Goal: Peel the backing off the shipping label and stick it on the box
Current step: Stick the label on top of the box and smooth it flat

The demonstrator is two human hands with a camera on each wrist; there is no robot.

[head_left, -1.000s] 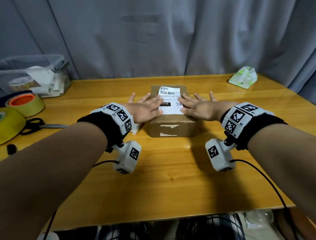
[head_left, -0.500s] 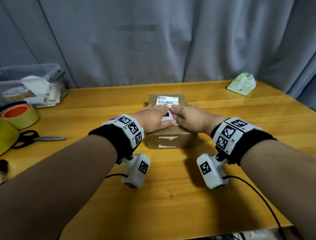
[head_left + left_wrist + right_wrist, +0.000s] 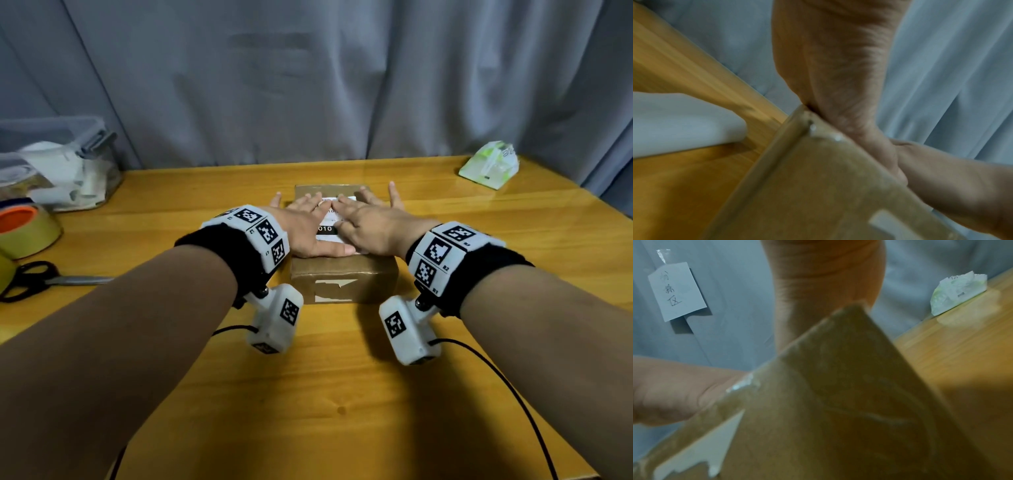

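Observation:
A small brown cardboard box (image 3: 342,281) sits on the wooden table (image 3: 342,394) in the head view. A white shipping label (image 3: 329,229) with a black "010" patch lies on its top, mostly covered by my hands. My left hand (image 3: 301,226) lies flat on the label's left part with straight, spread fingers. My right hand (image 3: 366,222) lies flat on the right part, fingers straight and reaching past the far edge. Both index fingers meet over the label. The wrist views show the box (image 3: 828,194) (image 3: 838,418) close up under each palm.
At the left stand a clear plastic bin (image 3: 58,164), rolls of tape (image 3: 27,229) and black-handled scissors (image 3: 41,279). A green and white tissue pack (image 3: 489,164) lies at the back right. A grey curtain (image 3: 308,85) hangs behind. White paper (image 3: 680,123) lies left of the box.
Both hands slid forward over the label toward the box's far edge, and the fingers have spread out. The head camera has come closer to the box.

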